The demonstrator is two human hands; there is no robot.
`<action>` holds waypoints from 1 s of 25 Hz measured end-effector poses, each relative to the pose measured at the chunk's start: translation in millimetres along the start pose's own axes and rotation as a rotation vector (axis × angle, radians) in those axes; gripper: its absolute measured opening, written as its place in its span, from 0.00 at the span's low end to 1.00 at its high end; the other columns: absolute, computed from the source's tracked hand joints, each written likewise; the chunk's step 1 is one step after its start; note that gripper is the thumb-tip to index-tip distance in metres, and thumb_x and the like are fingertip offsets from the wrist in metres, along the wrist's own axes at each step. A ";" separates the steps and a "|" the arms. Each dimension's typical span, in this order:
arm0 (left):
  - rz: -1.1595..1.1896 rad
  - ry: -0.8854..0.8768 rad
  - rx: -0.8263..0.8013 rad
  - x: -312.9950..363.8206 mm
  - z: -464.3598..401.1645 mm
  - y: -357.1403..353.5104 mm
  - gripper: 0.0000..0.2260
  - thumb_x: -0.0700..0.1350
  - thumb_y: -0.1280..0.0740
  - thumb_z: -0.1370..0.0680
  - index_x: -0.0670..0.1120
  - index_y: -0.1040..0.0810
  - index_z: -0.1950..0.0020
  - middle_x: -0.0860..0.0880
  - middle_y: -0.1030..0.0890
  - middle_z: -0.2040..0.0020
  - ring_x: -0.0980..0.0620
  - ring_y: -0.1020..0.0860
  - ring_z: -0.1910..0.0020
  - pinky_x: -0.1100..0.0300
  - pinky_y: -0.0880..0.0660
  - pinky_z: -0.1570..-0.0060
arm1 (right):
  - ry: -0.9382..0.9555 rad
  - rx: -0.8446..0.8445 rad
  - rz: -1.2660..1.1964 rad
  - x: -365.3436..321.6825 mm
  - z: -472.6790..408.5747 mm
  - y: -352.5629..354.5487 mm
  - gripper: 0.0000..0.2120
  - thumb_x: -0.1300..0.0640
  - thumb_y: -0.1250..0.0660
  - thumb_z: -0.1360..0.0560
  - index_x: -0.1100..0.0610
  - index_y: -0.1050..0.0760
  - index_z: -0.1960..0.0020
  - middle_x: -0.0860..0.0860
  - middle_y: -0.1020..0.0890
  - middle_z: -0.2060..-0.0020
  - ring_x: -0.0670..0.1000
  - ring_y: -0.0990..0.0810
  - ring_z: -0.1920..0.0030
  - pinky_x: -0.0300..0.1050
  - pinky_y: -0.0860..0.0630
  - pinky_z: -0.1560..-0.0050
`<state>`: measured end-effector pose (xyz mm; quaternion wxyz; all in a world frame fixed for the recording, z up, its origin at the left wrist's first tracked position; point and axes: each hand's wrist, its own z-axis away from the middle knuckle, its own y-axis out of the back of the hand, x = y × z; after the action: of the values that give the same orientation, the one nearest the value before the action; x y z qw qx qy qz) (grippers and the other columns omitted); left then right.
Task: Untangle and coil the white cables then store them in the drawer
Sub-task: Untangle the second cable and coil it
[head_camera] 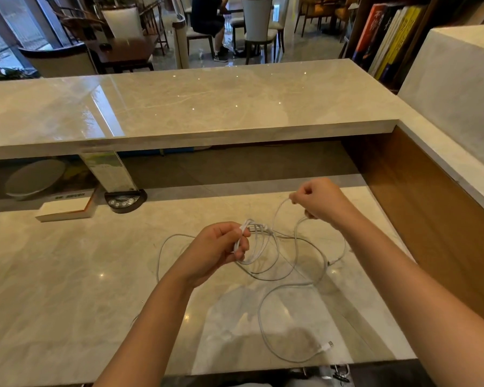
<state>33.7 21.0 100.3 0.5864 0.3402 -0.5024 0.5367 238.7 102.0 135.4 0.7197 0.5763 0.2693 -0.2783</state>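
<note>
Thin white cables lie tangled in loose loops on the pale marble desk. My left hand grips a small bundle of coiled loops at the middle of the desk. My right hand is raised to the right and behind it, pinching a strand that runs down from it in an arc. One cable end with a white plug rests near the desk's front edge. No drawer is in view.
A raised marble counter runs across behind the desk, with a wooden side wall at right. A white book, a clear sign stand and a round black button panel sit at back left. A person sits at tables far behind.
</note>
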 end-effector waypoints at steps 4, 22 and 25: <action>-0.018 -0.021 0.136 -3.9 -1.9 -2.4 0.11 0.38 0.44 0.20 0.40 0.23 0.54 0.51 0.20 0.69 0.56 0.26 0.71 0.62 0.24 0.62 | 0.065 -0.093 -0.331 -21.9 23.7 -24.4 0.12 0.63 0.43 0.22 0.60 0.20 0.50 0.52 0.24 0.67 0.47 0.27 0.72 0.38 0.31 0.72; 0.340 -0.024 0.218 -22.0 0.1 0.5 0.11 0.38 0.43 0.20 0.38 0.22 0.48 0.43 0.15 0.54 0.50 0.17 0.55 0.60 0.20 0.54 | 0.245 0.007 -0.400 -8.4 69.9 -86.3 0.08 0.64 0.32 0.29 0.53 0.23 0.62 0.53 0.20 0.59 0.48 0.22 0.73 0.38 0.24 0.72; 0.467 -0.028 0.222 -22.2 0.4 -2.6 0.10 0.38 0.43 0.20 0.39 0.23 0.50 0.45 0.15 0.60 0.52 0.17 0.58 0.61 0.20 0.57 | 0.239 0.050 -0.393 -4.9 76.1 -100.5 0.08 0.61 0.31 0.28 0.56 0.26 0.65 0.53 0.21 0.62 0.51 0.21 0.74 0.41 0.24 0.72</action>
<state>37.9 13.7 79.6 0.3986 0.2848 -0.5135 0.7045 169.0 9.7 85.0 0.6002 0.5591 0.4528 -0.3494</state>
